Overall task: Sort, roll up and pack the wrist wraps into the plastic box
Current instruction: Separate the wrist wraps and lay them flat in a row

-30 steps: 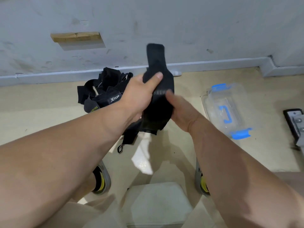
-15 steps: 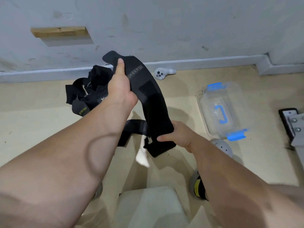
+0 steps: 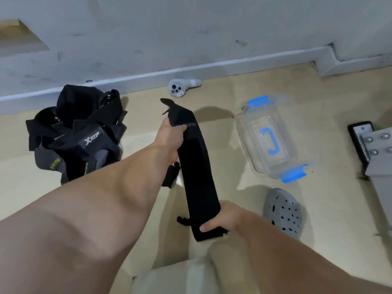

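1. Beige floor (image 3: 328,209), grey wall behind.
2. Heap of black wrist wraps (image 3: 78,134), left, near wall.
3. White controller (image 3: 180,88) at skirting.
4. Clear plastic box (image 3: 273,139), blue clips, right.
5. Grey clog (image 3: 283,212) nearby.

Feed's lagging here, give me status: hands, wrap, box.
Left hand and right hand gripping wrist wrap, stretched flat, unrolled. Plastic box lidded. Pile of wraps waiting.
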